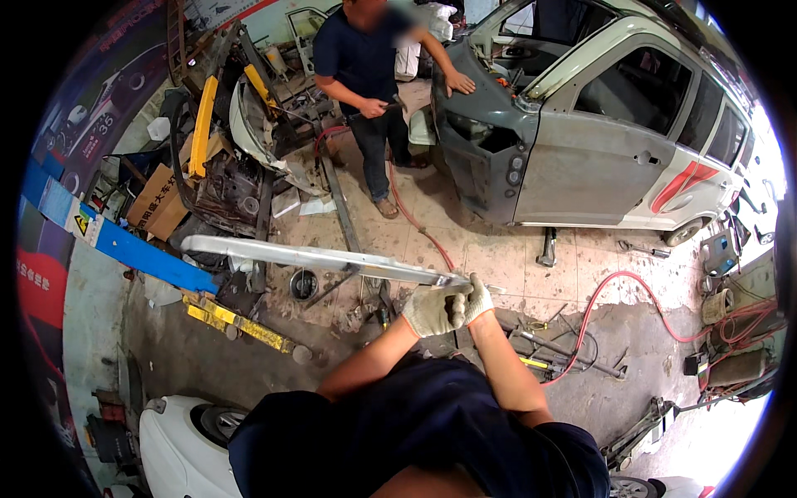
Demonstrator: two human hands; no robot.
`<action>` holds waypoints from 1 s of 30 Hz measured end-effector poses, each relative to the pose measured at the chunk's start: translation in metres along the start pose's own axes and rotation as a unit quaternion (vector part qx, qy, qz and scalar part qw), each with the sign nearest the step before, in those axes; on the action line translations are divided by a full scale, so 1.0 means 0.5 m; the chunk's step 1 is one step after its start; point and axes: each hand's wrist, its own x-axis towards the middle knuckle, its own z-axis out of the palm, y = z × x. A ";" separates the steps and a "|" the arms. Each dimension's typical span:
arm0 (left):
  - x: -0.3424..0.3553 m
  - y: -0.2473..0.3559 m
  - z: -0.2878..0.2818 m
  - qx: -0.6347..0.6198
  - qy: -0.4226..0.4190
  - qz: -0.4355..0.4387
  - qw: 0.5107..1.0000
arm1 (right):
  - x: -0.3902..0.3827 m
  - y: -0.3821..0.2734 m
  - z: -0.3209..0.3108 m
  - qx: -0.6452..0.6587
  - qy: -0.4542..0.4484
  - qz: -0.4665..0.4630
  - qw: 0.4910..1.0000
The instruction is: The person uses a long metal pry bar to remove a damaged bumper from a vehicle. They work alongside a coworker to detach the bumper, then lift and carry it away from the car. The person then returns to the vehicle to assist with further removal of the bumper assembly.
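Note:
A long, silver-grey metal car-body strip (315, 256) stretches from my hands far out to the left, over the floor. My left hand (433, 311), in a pale knitted glove, is closed around the strip near its right end. Right beside it, my gloved right hand (477, 299) has its fingers curled at the same end of the strip, the two hands touching. Parts of the fingers and the strip's exact profile at the grip are hidden by the gloves.
A partly stripped car (581, 166) stands at the upper right; a person (365, 91) rests a hand on it. Red hose (594, 299) snakes across the floor. Left are a blue lift arm (149, 253), a yellow-black beam (241, 324) and piled car parts. A white car (178, 440) stands behind.

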 end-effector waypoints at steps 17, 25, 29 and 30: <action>0.034 0.056 -0.009 -0.033 0.027 0.182 0.982 | 0.000 0.059 0.006 -0.027 0.215 -0.055 0.975; -0.011 0.122 0.010 0.003 0.150 0.217 0.965 | 0.003 0.046 0.012 -0.006 0.216 -0.089 0.972; -0.054 0.168 -0.007 0.043 0.077 0.175 0.981 | 0.004 0.037 0.016 -0.003 0.189 -0.072 0.979; -0.064 0.177 -0.008 0.026 0.090 0.165 0.982 | 0.002 0.036 0.017 -0.008 0.181 -0.069 0.981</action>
